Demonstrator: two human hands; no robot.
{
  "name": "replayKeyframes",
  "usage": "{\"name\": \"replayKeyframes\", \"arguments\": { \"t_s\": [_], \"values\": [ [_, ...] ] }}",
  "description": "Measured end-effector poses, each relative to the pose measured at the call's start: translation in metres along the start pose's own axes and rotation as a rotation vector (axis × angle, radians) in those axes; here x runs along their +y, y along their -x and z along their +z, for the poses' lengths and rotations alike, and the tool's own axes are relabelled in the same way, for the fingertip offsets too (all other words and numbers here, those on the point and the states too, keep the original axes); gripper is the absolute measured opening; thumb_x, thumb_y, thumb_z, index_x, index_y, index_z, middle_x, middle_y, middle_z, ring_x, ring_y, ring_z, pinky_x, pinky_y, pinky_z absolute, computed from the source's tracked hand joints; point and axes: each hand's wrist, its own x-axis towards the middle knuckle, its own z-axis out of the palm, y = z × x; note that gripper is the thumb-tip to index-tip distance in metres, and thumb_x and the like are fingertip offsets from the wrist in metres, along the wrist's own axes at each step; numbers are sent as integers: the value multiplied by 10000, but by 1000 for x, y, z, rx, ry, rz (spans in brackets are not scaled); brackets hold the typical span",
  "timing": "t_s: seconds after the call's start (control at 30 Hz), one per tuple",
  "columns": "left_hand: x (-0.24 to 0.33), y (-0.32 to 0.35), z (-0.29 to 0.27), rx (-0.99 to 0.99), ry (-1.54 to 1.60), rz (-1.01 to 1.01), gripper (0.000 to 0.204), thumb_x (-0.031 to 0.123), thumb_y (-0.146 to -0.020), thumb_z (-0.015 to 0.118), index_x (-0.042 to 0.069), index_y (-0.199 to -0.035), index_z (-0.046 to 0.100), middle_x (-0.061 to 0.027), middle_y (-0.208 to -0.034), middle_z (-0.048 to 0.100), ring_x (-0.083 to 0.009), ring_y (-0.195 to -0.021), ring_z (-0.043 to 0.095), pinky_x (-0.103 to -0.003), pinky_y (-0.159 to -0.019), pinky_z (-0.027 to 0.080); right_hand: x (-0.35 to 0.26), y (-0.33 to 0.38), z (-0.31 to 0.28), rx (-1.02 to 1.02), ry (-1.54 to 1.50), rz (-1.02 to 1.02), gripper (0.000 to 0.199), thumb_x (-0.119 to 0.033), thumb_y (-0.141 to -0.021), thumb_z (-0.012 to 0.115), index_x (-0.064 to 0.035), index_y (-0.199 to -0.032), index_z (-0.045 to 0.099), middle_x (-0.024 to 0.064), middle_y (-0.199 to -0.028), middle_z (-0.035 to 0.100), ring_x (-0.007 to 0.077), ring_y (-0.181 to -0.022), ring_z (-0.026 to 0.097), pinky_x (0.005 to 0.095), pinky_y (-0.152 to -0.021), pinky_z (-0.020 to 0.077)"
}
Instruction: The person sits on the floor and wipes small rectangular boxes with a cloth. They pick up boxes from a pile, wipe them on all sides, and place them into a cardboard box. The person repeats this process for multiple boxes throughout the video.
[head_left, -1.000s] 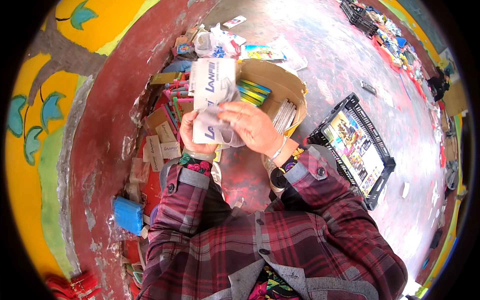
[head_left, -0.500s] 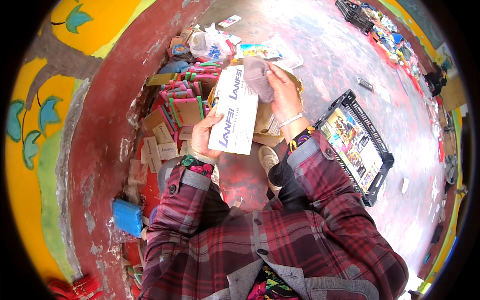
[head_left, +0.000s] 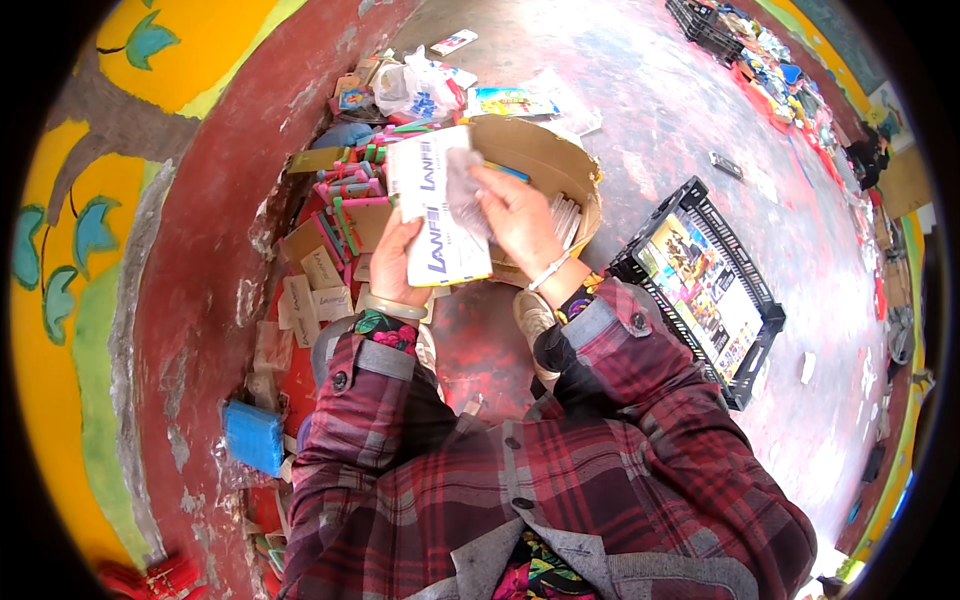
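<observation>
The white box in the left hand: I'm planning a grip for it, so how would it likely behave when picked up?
The white box is probably fairly stiff: its broad face looks flat and its edges straight. It may be light for its size, as the left hand holds it by one side.

The carton (head_left: 430,215) was of smooth, pale card with a faint sheen, while the rag (head_left: 464,192) against it was soft, matt cloth. Dull brown cardboard formed the tub (head_left: 560,160). The crate (head_left: 728,240) was of black plastic, and the printed sheet (head_left: 700,282) inside looked smooth. Thin, crinkled film made up the plastic bag (head_left: 405,92); clear, shiny wrap covered the blue pack (head_left: 253,437). The jacket (head_left: 440,465) was matt plaid cloth. The floor (head_left: 640,120) looked smooth and glossy, the red painted wall (head_left: 215,250) rough and flaking.
</observation>
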Motion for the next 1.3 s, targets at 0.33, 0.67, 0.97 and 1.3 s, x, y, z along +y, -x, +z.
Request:
{"name": "replayKeyframes", "arguments": {
  "t_s": [0.33, 0.67, 0.97, 1.3],
  "values": [
    [13, -7, -11, 183, 28, 131, 453, 28, -847, 416, 14, -1299, 378, -134, -1204, 529, -256, -1066, 549, -372, -922, 441, -19, 28, -1, -280, -44, -97, 268, -39, -800, 557, -47, -1062, 613, 174, -980, 620, 341, -819, 611, 356, -724, 490],
    [0, -3, 0, 28, -24, -27, 589, 14, -814, 439, 86, -1377, 285, -100, -1267, 476, -252, -1121, 507, -403, -947, 422, -27, -12, -58, -65, -382, 55, 402, -123, -828, 587, -32, -1215, 532, 138, -1116, 604, 144, -1028, 564, 257, -881, 428],
    [-16, 11, 29, -160, -3, -206, 510, 130, -900, 436, 92, -1385, 283, -80, -1324, 432, -222, -1192, 453, -365, -1001, 368, 16, -6, -1, -180, 295, -247, 405, -133, -802, 569, -56, -1197, 529, 176, -1233, 524, 321, -1152, 495, 385, -955, 396],
    [-3, -5, 11, 20, 118, -66, 556, 464, -964, 231, 60, -1320, 369, -125, -1273, 476, -274, -1164, 468, -404, -993, 369, -20, 11, 1, -383, 28, -284, 321, -82, -765, 575, -43, -1083, 586, 159, -1101, 599, 337, -1063, 546, 397, -903, 446]
  ]
}}
